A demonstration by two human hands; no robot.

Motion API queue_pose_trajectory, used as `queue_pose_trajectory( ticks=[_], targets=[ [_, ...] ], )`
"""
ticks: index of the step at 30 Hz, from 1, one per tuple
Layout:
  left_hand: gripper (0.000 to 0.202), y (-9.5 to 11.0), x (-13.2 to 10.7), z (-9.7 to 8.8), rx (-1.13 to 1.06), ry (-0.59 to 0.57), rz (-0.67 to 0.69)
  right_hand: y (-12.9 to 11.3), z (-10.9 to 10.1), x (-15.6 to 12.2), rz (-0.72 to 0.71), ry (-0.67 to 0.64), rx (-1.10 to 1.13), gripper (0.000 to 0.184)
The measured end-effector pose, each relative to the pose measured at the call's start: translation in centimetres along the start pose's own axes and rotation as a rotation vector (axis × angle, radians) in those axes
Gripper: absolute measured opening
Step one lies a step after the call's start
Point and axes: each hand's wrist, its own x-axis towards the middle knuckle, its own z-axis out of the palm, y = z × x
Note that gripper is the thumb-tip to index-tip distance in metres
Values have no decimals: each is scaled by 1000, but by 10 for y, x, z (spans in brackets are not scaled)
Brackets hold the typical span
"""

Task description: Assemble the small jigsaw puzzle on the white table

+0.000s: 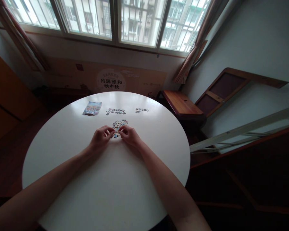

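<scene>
A loose heap of small jigsaw puzzle pieces (120, 123) lies on the round white table, in blue, tan and white tones. At the heap's near left side, my left hand (102, 135) is closed in a pinch on a puzzle piece, thumb and forefinger together. My right hand (129, 134) faces it from the other side, its fingers curled and pinching a piece as well. Only a small gap separates the two sets of fingertips. The pieces in the fingers are tiny and mostly covered, and both hands hide part of the heap's near edge.
Beyond the heap, several pieces are spread in a left group (116, 111) and a smaller right group (142, 110). A printed picture packet (92, 108) lies at the far left of the white table (106, 189). A wooden stool (183, 102) stands past the table's right edge, below the windows.
</scene>
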Motion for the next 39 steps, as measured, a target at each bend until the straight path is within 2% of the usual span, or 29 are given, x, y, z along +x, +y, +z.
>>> queue_pose_trajectory(
  ticks=[39],
  targets=[
    [20,5,-1,-3,-18,-21,-27,4,2,1,-8,-4,-20,17]
  ],
)
